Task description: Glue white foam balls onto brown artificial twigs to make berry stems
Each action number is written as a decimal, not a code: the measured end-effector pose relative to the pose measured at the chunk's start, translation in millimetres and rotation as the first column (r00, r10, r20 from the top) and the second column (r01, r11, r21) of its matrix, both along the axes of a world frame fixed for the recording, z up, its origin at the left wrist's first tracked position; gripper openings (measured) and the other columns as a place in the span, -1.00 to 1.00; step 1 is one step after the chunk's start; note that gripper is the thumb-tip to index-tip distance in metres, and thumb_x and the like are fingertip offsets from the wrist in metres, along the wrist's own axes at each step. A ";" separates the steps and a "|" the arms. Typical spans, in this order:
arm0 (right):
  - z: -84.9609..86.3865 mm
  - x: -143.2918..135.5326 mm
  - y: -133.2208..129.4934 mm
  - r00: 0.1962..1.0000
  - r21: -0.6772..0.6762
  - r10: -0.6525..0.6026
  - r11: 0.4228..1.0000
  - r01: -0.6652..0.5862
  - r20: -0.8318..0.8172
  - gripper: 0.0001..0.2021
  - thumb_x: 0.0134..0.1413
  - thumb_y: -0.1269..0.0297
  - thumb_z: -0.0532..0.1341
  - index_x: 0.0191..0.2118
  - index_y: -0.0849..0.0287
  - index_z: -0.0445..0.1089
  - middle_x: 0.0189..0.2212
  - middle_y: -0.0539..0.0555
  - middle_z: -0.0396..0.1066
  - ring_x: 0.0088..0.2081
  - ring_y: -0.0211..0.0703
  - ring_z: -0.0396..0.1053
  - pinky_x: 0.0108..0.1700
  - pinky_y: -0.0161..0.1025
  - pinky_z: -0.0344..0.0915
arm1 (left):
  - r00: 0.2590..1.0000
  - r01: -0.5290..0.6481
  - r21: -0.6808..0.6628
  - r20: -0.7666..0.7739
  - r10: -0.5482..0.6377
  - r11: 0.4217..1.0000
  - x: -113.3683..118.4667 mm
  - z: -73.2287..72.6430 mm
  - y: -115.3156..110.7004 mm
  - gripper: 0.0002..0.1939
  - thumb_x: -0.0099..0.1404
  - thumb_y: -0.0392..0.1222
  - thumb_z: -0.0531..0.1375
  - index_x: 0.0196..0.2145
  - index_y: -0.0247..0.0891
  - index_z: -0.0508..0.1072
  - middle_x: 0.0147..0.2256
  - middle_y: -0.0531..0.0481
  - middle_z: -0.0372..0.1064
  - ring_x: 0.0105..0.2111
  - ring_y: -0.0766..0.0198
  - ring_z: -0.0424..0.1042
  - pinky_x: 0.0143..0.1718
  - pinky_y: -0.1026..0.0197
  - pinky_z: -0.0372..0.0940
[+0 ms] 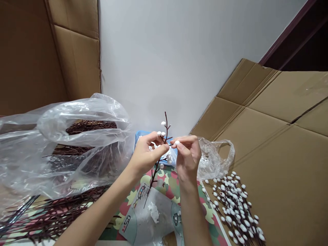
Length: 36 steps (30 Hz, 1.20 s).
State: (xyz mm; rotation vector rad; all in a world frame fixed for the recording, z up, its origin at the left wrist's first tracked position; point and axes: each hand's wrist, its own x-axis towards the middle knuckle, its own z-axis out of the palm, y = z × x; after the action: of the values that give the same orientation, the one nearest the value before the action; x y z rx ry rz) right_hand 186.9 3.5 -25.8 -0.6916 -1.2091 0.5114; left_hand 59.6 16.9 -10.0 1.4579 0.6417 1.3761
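Observation:
My left hand (146,153) is closed round a thin dark-brown artificial branch (153,176), its thumb and fingers pinching the stem near the middle. White oval buds sit on several of the branch's side twigs, above and below that hand. Between the thumb and fingertips of my right hand (189,155) is a white bud (177,142), at the tip of a short twig pointing right. Whether the bud is fixed on this twig, I cannot tell. Behind the hands stands a blue container (139,133) with white stuff in it, partly hidden by them.
At left, a clear plastic bag (84,109) holds brown branches; more bare branches (58,215) lie in front. A printed sheet (143,225) with a white smear lies on the patterned table. White-budded branches (238,212) lie at right, near another plastic bag (217,164). Cardboard (282,160) walls both sides.

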 end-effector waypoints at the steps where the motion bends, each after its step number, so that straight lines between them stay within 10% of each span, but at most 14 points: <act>1: -0.9 -0.1 0.4 1.000 0.002 -0.006 1.000 0.006 0.011 -0.97 -0.01 0.37 0.22 -0.40 0.10 0.39 -0.48 -0.10 0.40 -0.40 -0.29 0.37 -0.30 -0.28 0.26 | 1.000 -0.005 0.001 -0.004 0.005 1.000 0.1 0.2 -0.3 -0.84 0.05 -0.19 0.21 -0.60 -0.26 0.33 -0.55 0.09 0.21 -0.49 0.32 0.17 -0.40 0.23 0.08; 28: -16.2 -15.9 5.3 0.987 0.185 -0.162 0.970 0.156 0.016 -0.87 0.06 0.48 0.17 -0.39 0.08 0.34 -0.47 -0.10 0.37 -0.37 -0.27 0.38 -0.25 -0.25 0.29 | 0.996 -0.047 -0.059 0.076 0.051 0.997 12.4 -6.7 -4.7 -0.80 0.06 -0.17 0.21 -0.60 -0.26 0.27 -0.55 0.08 0.21 -0.49 0.32 0.17 -0.40 0.22 0.11; 36: -8.9 -10.1 6.8 0.969 0.123 -0.246 0.961 0.247 -0.027 -0.96 0.02 0.39 0.23 -0.40 0.12 0.37 -0.46 -0.08 0.38 -0.38 -0.27 0.36 -0.29 -0.27 0.27 | 0.983 0.093 -0.065 0.166 -0.081 0.994 9.9 -12.9 6.6 -0.83 0.07 -0.14 0.27 -0.40 -0.28 0.44 -0.42 0.04 0.35 -0.36 0.28 0.31 -0.33 0.26 0.20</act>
State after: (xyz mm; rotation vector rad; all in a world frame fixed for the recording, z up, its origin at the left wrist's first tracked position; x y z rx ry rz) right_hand 176.8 10.3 -34.7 -0.7183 -1.1150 0.2291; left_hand 69.4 23.5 -22.9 1.2858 0.5113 1.3735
